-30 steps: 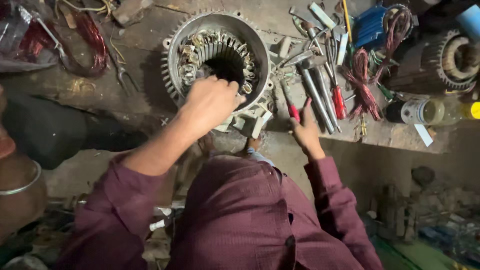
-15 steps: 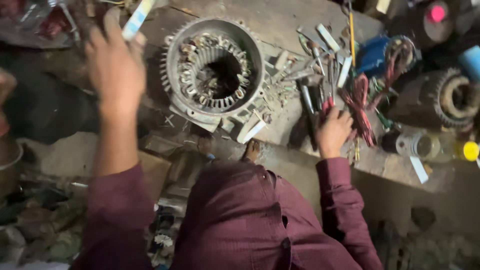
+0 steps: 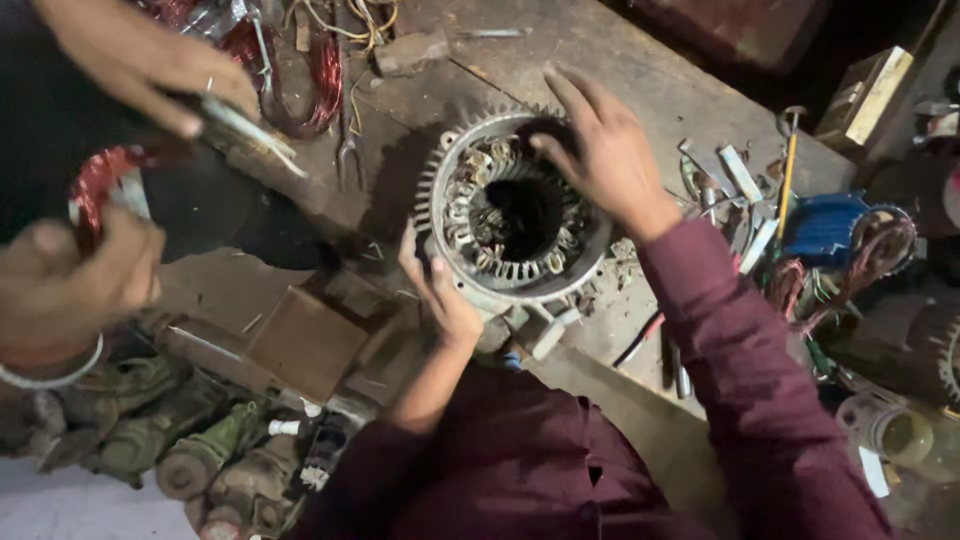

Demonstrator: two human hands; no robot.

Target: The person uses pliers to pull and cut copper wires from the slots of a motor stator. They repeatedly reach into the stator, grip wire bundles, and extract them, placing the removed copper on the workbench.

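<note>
At frame centre, the left hand point(image 3: 445, 295) grips the lower-left rim of a finned motor stator point(image 3: 515, 215) on the worktop point(image 3: 640, 60); the right hand point(image 3: 600, 150) rests on its upper-right rim. At upper left, another person's hand point(image 3: 150, 60) holds what may be a metal tool point(image 3: 250, 125).

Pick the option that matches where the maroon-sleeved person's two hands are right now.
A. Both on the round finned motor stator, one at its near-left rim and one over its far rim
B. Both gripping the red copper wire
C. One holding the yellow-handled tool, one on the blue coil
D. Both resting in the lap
A: the left hand grips the near-left rim of the stator, and the right hand spreads over its far rim.
</note>
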